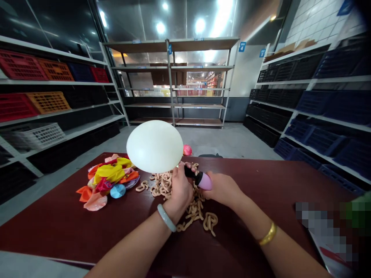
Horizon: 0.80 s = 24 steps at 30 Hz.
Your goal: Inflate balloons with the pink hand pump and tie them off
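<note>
A white inflated balloon [155, 146] stands above the middle of the table. My left hand [181, 184] is closed around its neck, where it meets the black front end of a hand pump. The neck itself is mostly hidden by my fingers. My right hand [222, 188] grips the lilac end of the balloon pump [205, 180]. Under both hands lies a heap of beige, curled, cord-like pieces [164, 183], with loose ones nearer me. Left of it is a pile of limp coloured balloons [108, 173] in yellow, orange, pink and blue.
The dark red table [255, 216] spans the foreground. A pink ball-like thing [187, 150] shows beyond its far edge. A partly blurred flat object [324, 231] lies at the right. Shelves with red and orange crates [48, 102] stand left, dark blue crates [321, 104] right.
</note>
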### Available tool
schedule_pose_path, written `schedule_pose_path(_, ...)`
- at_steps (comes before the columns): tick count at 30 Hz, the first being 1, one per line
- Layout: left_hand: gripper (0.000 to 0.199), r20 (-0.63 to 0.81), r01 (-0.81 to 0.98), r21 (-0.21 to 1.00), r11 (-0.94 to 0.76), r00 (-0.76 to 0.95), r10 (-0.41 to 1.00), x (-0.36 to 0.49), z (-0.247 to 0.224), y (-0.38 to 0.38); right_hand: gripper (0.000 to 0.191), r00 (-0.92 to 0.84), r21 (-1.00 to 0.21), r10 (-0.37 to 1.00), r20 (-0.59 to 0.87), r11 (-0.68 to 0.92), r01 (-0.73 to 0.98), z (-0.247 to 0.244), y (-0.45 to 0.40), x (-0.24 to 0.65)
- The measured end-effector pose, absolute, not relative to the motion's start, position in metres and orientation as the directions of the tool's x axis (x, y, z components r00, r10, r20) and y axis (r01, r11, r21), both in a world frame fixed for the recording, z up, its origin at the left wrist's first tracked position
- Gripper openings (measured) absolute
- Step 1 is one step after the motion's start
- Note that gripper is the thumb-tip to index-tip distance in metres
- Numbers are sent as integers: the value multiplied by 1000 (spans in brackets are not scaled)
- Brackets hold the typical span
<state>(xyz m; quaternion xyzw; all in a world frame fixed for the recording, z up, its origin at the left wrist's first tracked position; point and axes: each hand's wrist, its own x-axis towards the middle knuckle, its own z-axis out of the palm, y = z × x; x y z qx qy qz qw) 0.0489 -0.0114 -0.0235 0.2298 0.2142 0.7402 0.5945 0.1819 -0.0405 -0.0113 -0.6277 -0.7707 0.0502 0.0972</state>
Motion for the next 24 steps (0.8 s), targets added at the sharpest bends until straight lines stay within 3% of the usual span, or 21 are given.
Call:
schedule_pose_path(7, 21, 169, -737, 613, -285, -230, 958, 36, -9, -10, 34, -198, -261, 972, 130, 226, 939, -11, -43, 178)
schedule_pose_path(11, 21, 228, -736, 575, -357, -275, 934, -2, 5, 12, 36, -225, -221, 962, 157, 256, 941, -15, -36, 185)
schedule_pose_path(16, 20, 200, -721, 550, -421, -376, 905, -41, 13, 33, 33, -249, -165, 952, 179, 279, 946, -18, -28, 197)
schedule_pose_path(24, 26, 252, -730, 539, -420, -336, 907, -14, 7, 18, 32, -259, -102, 938, 231, 288, 952, -25, -31, 192)
